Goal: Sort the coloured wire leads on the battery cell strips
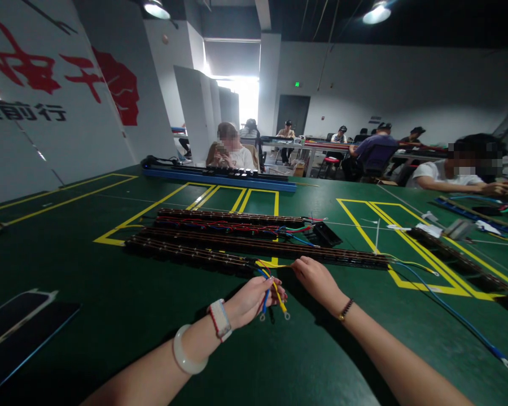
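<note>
- Cables [283, 300], blue and yellow, leave the right end of the near strip [190, 252] and pass through the left hand [254, 299]; their ring lugs [287, 316] jut out beyond it.
- Left hand: fingers closed around the cables.
- Right hand [315, 277]: thumb and fingers pinching a yellow strand [281, 265] drawn from that same end; tape or wire, I cannot tell.
- Near strip: on the green table [237, 361], in front of the long strip [305, 252].
- Box [327, 234]: black, behind the long strip.
- Blue lead [457, 316]: stretches rightward from the long strip's end, lug-tipped.
</note>
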`<control>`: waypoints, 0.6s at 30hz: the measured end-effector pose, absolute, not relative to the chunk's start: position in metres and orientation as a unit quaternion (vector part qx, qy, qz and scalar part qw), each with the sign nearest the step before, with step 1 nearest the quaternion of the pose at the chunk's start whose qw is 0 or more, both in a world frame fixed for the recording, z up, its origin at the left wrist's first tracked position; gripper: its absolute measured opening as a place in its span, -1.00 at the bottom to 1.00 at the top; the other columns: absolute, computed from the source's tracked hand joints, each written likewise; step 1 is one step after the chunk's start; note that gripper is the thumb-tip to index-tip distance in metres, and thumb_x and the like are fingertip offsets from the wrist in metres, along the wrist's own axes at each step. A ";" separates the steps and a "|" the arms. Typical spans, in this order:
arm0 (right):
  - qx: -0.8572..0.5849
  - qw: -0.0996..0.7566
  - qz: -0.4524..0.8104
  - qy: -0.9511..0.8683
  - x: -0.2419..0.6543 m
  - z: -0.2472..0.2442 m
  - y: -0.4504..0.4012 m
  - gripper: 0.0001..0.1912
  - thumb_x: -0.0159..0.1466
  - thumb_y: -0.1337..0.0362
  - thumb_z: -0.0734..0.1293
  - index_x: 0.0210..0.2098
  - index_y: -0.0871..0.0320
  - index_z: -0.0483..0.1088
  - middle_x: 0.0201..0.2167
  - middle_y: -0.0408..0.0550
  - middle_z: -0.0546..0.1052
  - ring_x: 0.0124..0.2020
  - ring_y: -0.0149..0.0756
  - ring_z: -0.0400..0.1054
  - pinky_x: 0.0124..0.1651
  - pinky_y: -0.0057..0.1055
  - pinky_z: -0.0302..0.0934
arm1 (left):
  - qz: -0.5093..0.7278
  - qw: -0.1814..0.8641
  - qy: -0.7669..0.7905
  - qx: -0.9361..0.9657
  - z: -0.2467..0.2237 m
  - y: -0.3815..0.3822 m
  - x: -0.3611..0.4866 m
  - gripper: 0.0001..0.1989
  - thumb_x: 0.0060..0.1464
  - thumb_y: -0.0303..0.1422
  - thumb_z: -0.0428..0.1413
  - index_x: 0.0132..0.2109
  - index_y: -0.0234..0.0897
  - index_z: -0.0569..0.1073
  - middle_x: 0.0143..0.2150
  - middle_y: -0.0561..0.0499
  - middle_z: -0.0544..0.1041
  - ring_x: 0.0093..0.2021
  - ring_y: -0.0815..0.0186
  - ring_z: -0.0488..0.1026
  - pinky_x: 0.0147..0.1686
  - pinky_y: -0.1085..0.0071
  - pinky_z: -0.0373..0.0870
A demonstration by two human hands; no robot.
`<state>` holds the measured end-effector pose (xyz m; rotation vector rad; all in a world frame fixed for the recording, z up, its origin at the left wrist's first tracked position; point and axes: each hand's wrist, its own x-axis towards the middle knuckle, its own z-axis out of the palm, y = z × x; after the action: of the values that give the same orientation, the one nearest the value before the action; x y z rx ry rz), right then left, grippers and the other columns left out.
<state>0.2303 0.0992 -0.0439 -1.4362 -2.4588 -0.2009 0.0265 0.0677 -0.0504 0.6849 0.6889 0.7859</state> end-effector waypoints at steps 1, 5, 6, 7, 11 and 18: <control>-0.489 0.146 -0.068 -0.857 0.232 -0.047 0.100 -0.83 0.33 0.43 0.20 -0.29 0.17 0.41 -0.38 -0.05 0.47 -0.32 -0.32 0.36 -0.28 -0.46 0.15 | 0.369 0.812 0.321 0.319 -0.051 0.068 0.026 -0.88 0.18 -0.40 0.02 -0.23 -0.39 0.40 -0.33 -0.08 0.52 -0.29 0.32 0.49 -0.10 0.32 0.33; -0.466 0.156 -0.094 -0.866 0.235 -0.054 0.099 -0.86 0.32 0.39 0.23 -0.31 0.15 0.43 -0.41 -0.06 0.46 -0.33 -0.29 0.33 -0.26 -0.40 0.14 | 0.377 0.813 0.309 0.319 -0.053 0.068 0.027 -0.85 0.20 -0.41 -0.01 -0.22 -0.42 0.41 -0.28 -0.15 0.53 -0.19 0.25 0.51 0.01 0.23 0.30; -0.459 0.162 -0.109 -0.867 0.235 -0.055 0.099 -0.86 0.31 0.38 0.24 -0.31 0.15 0.43 -0.40 -0.06 0.46 -0.33 -0.27 0.32 -0.26 -0.38 0.14 | 0.378 0.812 0.308 0.320 -0.054 0.068 0.027 -0.84 0.20 -0.41 -0.01 -0.21 -0.42 0.42 -0.26 -0.16 0.54 -0.17 0.24 0.51 0.03 0.21 0.29; -0.450 0.174 -0.126 -0.867 0.235 -0.055 0.098 -0.86 0.31 0.36 0.24 -0.30 0.15 0.44 -0.37 -0.04 0.47 -0.31 -0.26 0.32 -0.25 -0.36 0.14 | 0.380 0.811 0.307 0.321 -0.055 0.068 0.027 -0.84 0.20 -0.41 0.00 -0.21 -0.43 0.42 -0.24 -0.17 0.54 -0.16 0.23 0.51 0.05 0.19 0.28; -0.370 0.244 -0.176 -0.879 0.233 -0.051 0.091 -0.80 0.32 0.33 0.22 -0.11 0.16 0.41 -0.23 0.04 0.47 -0.24 -0.24 0.31 -0.15 -0.29 0.15 | 0.387 0.812 0.302 0.317 -0.056 0.068 0.028 -0.86 0.19 -0.44 0.00 -0.21 -0.42 0.43 -0.19 -0.19 0.54 -0.12 0.24 0.50 0.10 0.20 0.24; -0.192 0.209 -0.151 -0.947 0.232 -0.047 0.082 -0.75 0.36 0.38 0.17 -0.02 0.18 0.37 -0.29 -0.01 0.48 -0.30 -0.33 0.32 -0.08 -0.31 0.22 | 0.402 0.821 0.289 0.285 -0.055 0.070 0.031 -0.86 0.16 -0.47 -0.01 -0.22 -0.40 0.45 -0.20 -0.16 0.55 -0.11 0.26 0.48 0.06 0.26 0.28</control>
<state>0.2322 0.0818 -0.0470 -0.5349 -2.6336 -0.4212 0.0312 0.0698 -0.0545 0.6075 0.6143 0.8568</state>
